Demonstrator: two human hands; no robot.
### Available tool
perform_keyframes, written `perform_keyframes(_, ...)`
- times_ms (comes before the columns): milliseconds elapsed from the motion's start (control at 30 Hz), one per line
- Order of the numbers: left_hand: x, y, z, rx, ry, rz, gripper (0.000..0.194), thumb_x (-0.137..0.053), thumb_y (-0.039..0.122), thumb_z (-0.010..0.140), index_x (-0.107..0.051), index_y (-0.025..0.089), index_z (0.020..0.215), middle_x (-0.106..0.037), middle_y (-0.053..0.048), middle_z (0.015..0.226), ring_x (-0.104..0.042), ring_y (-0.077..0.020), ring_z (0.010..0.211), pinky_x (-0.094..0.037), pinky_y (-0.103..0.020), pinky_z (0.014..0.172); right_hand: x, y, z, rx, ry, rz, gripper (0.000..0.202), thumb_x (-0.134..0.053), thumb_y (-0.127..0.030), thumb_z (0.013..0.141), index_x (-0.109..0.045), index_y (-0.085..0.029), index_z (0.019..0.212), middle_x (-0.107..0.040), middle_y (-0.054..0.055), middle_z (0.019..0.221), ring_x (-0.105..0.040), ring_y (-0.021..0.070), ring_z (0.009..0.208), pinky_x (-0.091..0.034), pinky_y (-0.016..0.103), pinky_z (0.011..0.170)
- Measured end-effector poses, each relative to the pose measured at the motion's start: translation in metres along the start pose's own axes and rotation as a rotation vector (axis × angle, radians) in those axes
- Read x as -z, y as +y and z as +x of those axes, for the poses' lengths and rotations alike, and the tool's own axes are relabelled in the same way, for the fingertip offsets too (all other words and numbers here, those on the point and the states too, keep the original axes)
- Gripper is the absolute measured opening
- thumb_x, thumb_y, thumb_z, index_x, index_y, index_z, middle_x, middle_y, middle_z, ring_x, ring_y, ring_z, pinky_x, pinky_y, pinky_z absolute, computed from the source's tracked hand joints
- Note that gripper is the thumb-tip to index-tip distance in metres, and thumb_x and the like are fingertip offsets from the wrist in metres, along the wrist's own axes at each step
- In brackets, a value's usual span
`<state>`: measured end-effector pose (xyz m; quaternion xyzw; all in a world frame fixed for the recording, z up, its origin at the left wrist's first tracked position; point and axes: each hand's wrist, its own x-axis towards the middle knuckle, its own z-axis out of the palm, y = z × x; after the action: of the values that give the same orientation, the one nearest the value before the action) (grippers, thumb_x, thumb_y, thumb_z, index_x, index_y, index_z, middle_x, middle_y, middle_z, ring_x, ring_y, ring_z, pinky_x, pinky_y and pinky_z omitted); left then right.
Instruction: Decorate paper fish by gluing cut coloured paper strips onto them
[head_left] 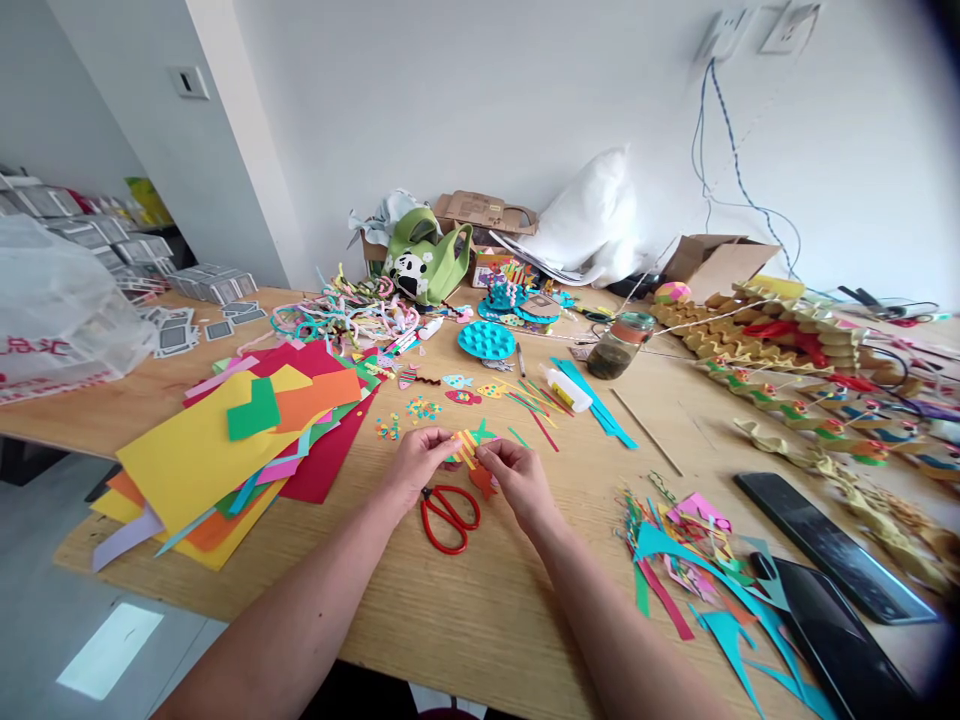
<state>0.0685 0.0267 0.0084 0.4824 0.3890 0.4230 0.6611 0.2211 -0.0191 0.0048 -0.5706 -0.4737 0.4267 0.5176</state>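
A small striped paper piece (466,449), yellow and orange, is between my two hands above the wooden table. My left hand (420,462) pinches its left side, and my right hand (517,478) has thumb and finger closed at its right edge. Red-handled scissors (450,520) lie just below, their blades partly hidden by my left hand. Beyond the hands are a red paper fish (463,398), a yellow paper fish (493,391) and a light blue one (457,381). Small paper dots (424,407) lie to their left, and thin paper strips (534,412) to their right.
Colored paper sheets (180,440) are stacked at left. A glue bottle (568,390), a glass jar (621,345) and a wooden stick (646,432) stand or lie at right. Paper scraps (705,560) and two phones (832,545) occupy the near right. A green bag (429,258) is at the back.
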Motion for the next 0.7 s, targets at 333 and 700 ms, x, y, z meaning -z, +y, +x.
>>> perform_keyframes(333, -0.0005, 0.001, 0.0, -0.061, 0.07, 0.071, 0.024, -0.077, 0.039, 0.059, -0.067, 0.017, 0.061, -0.066, -0.001, 0.063, -0.058, -0.0145, 0.059, -0.049, -0.027, 0.058, 0.0004, 0.0019, -0.0004, -0.01, -0.009, -0.035, 0.036, -0.068, -0.051, 0.068, -0.063, -0.016, 0.064, -0.051, -0.003, 0.052, -0.04, 0.0106, 0.049, -0.029, 0.025, 0.049)
perform_keyframes(700, 0.0011, -0.0041, 0.0036, -0.119, 0.102, 0.143, 0.02, -0.074, 0.035, 0.062, -0.066, 0.017, 0.06, -0.062, 0.0, 0.057, -0.056, -0.0136, 0.054, -0.046, -0.025, 0.056, -0.001, -0.0051, -0.0037, -0.043, -0.012, 0.021, 0.035, -0.069, -0.051, 0.068, -0.062, -0.016, 0.064, -0.052, -0.002, 0.055, -0.041, 0.0108, 0.053, -0.03, 0.025, 0.051)
